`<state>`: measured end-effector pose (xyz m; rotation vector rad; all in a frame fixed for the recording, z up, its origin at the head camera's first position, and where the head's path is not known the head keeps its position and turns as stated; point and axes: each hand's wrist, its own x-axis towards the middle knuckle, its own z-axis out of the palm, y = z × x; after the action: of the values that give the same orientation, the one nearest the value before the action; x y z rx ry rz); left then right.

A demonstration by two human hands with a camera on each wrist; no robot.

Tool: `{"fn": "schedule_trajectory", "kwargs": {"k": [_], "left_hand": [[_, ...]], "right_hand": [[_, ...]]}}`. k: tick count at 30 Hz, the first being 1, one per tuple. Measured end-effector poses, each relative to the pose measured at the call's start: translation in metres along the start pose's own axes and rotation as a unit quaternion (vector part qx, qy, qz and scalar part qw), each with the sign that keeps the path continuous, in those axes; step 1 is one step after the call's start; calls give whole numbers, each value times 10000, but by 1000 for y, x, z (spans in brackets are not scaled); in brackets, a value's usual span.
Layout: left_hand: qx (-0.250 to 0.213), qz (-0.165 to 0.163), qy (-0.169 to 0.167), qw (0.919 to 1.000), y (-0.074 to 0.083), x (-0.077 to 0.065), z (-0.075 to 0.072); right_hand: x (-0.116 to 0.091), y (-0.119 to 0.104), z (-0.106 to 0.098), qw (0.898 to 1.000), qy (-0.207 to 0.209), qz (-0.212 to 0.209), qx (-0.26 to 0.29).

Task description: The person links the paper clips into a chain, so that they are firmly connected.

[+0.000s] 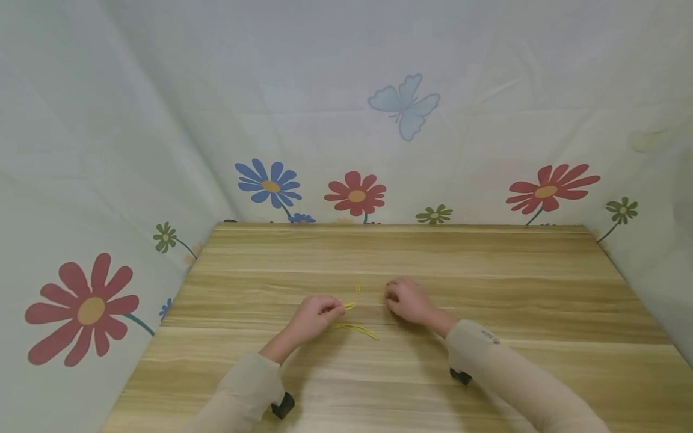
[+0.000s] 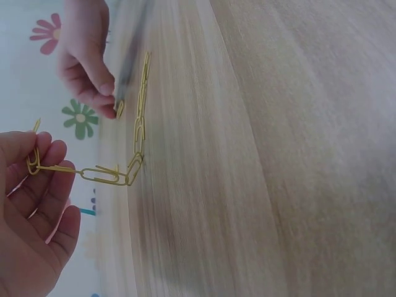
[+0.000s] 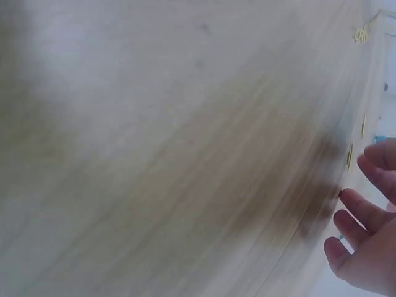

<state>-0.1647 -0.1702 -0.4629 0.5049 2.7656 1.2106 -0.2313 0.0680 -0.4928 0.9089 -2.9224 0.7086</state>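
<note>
My left hand (image 1: 316,316) pinches one end of a chain of yellow paper clips (image 2: 102,176) between thumb and fingers. From there the chain hangs down, and its far part lies along the table, as the left wrist view shows. My right hand (image 1: 409,300) is low over the table, its fingers bent and spread apart in the right wrist view. Close by its fingertips lies a loose yellow paper clip (image 2: 120,109); whether they touch it is hard to tell. Another single paper clip (image 1: 358,288) lies between the hands, a little farther back.
The wood-grain table (image 1: 520,270) reaches back to a pale curtain (image 1: 460,120) printed with flowers and a butterfly. This curtain also hangs along the left and right sides. A dark block-like piece (image 1: 283,405) sits under the left wrist, with a similar one (image 1: 461,377) under the right.
</note>
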Motion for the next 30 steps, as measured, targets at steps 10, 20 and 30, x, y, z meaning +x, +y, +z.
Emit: {"fn": "schedule_trajectory", "kwargs": {"k": [10, 20, 30], "left_hand": [[-28, -41, -37, 10000, -1, 0, 0], [25, -67, -19, 10000, -2, -1, 0], [22, -108, -6, 9999, 2, -1, 0]], "right_hand": [[9, 7, 3, 9997, 188, 153, -54], [9, 8, 4, 9996, 267, -6, -93], [6, 10, 6, 9978, 640, -137, 113]]}}
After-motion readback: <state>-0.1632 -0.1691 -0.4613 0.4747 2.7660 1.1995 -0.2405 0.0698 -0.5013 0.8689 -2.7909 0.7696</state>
